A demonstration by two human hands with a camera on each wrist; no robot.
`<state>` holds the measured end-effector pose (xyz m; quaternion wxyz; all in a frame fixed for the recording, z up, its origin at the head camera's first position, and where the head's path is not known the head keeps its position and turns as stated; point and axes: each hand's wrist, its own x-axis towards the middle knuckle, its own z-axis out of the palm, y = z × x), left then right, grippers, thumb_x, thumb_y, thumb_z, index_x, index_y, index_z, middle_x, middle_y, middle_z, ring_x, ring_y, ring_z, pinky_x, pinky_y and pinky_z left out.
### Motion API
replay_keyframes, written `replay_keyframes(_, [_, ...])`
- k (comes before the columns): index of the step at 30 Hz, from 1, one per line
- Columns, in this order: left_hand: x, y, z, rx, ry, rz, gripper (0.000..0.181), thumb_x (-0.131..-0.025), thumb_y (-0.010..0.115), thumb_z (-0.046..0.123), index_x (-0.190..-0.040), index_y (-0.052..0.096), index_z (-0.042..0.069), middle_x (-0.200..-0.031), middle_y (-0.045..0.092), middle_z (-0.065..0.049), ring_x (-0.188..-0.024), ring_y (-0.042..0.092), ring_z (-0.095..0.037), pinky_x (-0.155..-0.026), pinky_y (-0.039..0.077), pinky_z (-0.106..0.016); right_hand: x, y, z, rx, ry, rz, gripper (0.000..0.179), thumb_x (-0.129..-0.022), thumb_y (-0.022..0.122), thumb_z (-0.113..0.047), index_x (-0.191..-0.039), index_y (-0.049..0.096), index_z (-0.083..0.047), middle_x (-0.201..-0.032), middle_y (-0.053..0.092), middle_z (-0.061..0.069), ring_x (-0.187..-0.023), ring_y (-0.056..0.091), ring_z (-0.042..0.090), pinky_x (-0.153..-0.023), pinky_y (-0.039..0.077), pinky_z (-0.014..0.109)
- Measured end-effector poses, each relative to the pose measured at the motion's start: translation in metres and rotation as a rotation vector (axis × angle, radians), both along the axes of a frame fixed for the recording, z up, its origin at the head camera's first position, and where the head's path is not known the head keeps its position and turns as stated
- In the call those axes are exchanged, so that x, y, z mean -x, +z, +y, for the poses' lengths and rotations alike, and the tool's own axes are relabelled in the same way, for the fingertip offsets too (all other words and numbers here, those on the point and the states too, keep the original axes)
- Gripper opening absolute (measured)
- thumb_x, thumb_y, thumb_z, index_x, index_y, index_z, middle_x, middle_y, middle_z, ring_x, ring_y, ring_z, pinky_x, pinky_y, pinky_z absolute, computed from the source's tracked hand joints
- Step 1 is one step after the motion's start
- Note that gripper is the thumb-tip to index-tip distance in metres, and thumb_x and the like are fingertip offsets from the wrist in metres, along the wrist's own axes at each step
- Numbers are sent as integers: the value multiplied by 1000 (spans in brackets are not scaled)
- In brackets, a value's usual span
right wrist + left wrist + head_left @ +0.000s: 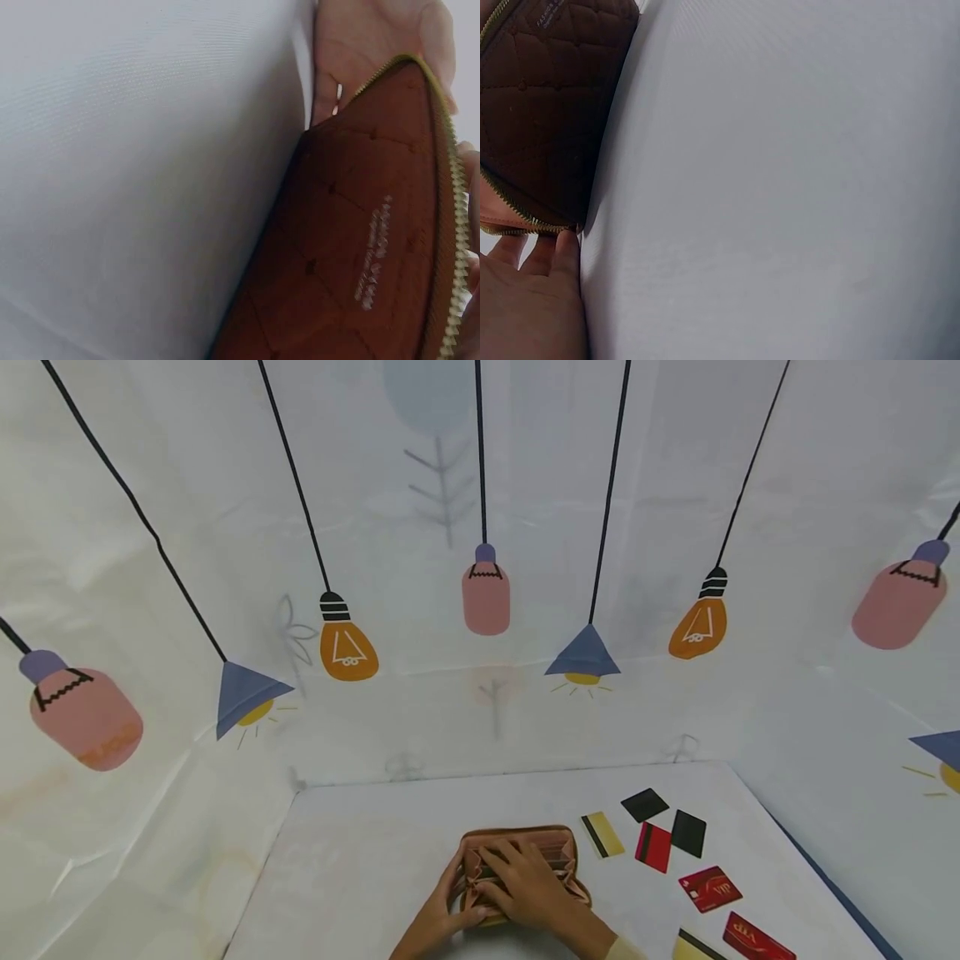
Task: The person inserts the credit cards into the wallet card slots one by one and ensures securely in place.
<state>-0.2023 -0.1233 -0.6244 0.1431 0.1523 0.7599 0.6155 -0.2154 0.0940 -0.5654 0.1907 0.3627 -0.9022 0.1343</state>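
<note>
A brown quilted zip wallet [555,837] lies unzipped and spread wide, its pleated sides and inner slots facing up. My left hand [442,912] grips the wallet's left end, thumb at the near edge and fingers along the side. In the left wrist view, fingertips of that hand [532,296] press the zipped corner. My right hand [531,885] reaches over the wallet with fingers extended into its inner slots; the fingertips are partly hidden among them. Stamped lettering and a gold zip [454,262] show on the wallet's outer side in the right wrist view.
Right of the wallet lie a gold card [602,835], two black cards [644,805], a red striped card [654,847], two red VIP cards [710,888] and another gold card [696,947] at the near edge. White sheeting printed with lamps [486,602] surrounds the white tabletop [360,852].
</note>
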Motion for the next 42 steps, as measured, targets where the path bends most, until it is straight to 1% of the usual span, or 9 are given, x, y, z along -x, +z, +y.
replay_keyframes(5, [0,-3,-3,5,-2,27,92,-98,64,31,-160,-3,38,-168,2,-17,-147,24,-52,-114,30,-68,-5,2,10,69,8,26,39,-101,59,-41,-129,67,-14,-131,61,2,-119,54,21,-97,52,44])
replay_keyframes(7, [0,-4,-5,-2,-2,29,91,-99,64,29,-160,-3,39,-168,2,-16,-148,23,-51,-114,30,-68,-8,4,16,95,-6,39,37,-99,61,-40,-127,67,-16,-128,62,1,-116,55,19,-94,53,43])
replay_keyframes(10, [0,-3,-6,-8,4,28,91,-99,63,28,-160,-3,40,-168,1,-16,-147,23,-52,-113,30,-70,-14,8,26,144,-41,21,36,-97,65,-39,-126,68,-18,-125,62,-1,-115,56,16,-93,53,44])
replay_keyframes(15, [-3,-3,-6,-22,13,6,91,-100,62,28,-160,-4,39,-168,-1,-19,-148,20,-53,-113,27,-71,-24,16,49,219,-138,-50,37,-91,75,-31,-125,68,-17,-123,61,-3,-116,55,14,-94,52,46])
replay_keyframes(21, [-4,-4,-4,-29,26,-6,91,-99,63,28,-160,-4,39,-168,-1,-19,-148,19,-54,-113,27,-71,-31,22,85,225,-310,-87,39,-85,81,-25,-121,70,-16,-116,62,-4,-110,57,15,-92,54,48])
replay_keyframes(28, [-3,-4,-4,-20,31,-2,90,-99,63,28,-160,-3,39,-168,1,-18,-148,19,-54,-113,27,-71,-40,20,129,235,-493,-233,32,-86,80,-27,-116,71,-19,-109,64,-4,-106,59,17,-89,55,49])
replay_keyframes(33, [-3,-3,-4,-13,23,11,91,-99,63,28,-160,-2,38,-168,2,-18,-148,20,-53,-113,28,-70,-46,15,156,223,-562,-311,36,-85,80,-25,-118,70,-16,-109,66,2,-102,61,21,-91,57,54])
replay_keyframes(38, [-2,0,-4,-8,13,24,91,-99,63,27,-161,-3,37,-168,2,-18,-148,21,-52,-114,28,-69,-53,9,179,208,-625,-429,47,-84,81,-25,-126,67,-10,-115,67,9,-107,62,30,-91,56,58])
replay_keyframes(42, [-2,-1,-3,-12,10,24,92,-98,64,27,-161,-3,34,-167,2,-20,-148,20,-51,-115,28,-68,-55,4,194,201,-661,-520,50,-84,80,-30,-126,66,-6,-114,67,10,-107,62,31,-89,56,59])
